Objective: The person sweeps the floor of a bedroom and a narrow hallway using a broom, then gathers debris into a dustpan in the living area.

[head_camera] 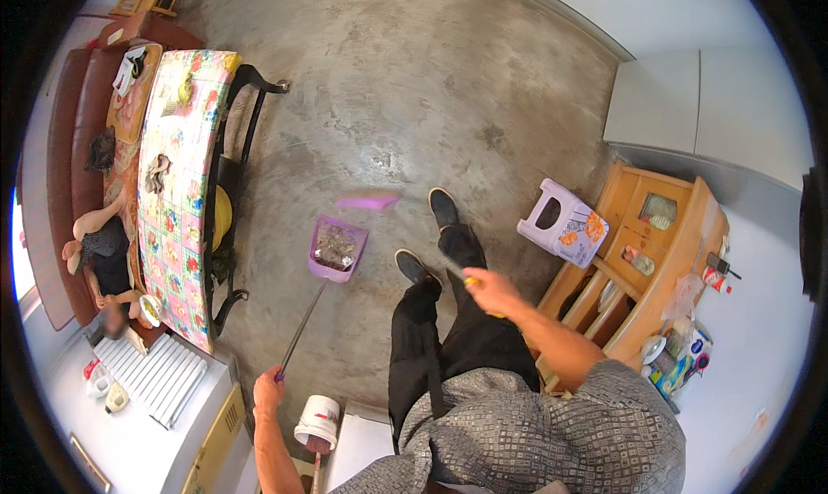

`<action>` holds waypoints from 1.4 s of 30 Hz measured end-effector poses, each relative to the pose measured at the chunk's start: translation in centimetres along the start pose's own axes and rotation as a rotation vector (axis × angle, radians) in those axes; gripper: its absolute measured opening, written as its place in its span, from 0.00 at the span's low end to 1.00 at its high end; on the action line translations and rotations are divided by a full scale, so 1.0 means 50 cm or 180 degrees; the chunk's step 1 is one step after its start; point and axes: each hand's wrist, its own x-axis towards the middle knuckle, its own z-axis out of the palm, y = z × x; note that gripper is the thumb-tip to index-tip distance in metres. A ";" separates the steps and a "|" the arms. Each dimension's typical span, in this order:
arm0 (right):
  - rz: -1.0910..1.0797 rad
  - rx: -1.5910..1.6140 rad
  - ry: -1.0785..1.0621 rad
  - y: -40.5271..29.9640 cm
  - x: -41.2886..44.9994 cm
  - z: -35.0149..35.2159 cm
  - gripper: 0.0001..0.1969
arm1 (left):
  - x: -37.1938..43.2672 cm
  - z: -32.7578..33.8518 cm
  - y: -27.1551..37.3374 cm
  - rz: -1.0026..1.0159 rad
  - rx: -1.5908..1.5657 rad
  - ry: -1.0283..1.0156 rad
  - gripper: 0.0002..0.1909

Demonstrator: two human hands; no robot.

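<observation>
My left hand [266,394] grips the long thin handle of a purple dustpan [362,241]. The pan rests on the concrete floor with grey dust and debris [336,248] in it, a few white scraps among them. In my right hand [495,292] is the yellow-ended handle of a broom. Its pinkish-purple head [369,201], blurred, shows over the floor just beyond the pan's far edge. Part of the broom's shaft is too blurred to make out. My dark shoes [444,208] stand to the right of the dustpan.
On the left, a table with a floral cloth [174,235] stands before a brown sofa [97,99], where a person [110,248] sits near a bowl [151,310]. A white bucket [318,413] is near my left arm. A lilac plastic stool [563,222] stands by a wooden cabinet [702,203].
</observation>
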 end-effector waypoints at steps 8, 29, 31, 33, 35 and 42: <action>0.0490 0.1596 0.1556 0.258 0.175 -0.351 0.18 | -0.015 -0.010 0.005 0.0329 0.0219 0.0110 0.21; 0.0618 0.2052 0.1161 0.320 -0.054 -0.173 0.21 | 0.001 -0.001 0.014 0.0179 0.0157 -0.0106 0.22; 0.0731 0.2401 0.1250 0.337 0.009 -0.273 0.22 | 0.008 0.001 0.006 0.0133 0.0197 -0.0171 0.23; 0.0785 0.2539 0.1357 0.366 0.075 -0.236 0.22 | 0.028 0.020 -0.021 0.0081 0.0223 -0.0204 0.23; 0.0796 0.2935 0.1174 0.351 0.117 -0.135 0.23 | 0.024 0.030 -0.081 0.0320 -0.0004 -0.0118 0.23; 0.0874 0.2635 -0.0109 0.255 -0.086 -0.001 0.23 | 0.049 0.017 -0.057 0.0002 0.0145 -0.0283 0.22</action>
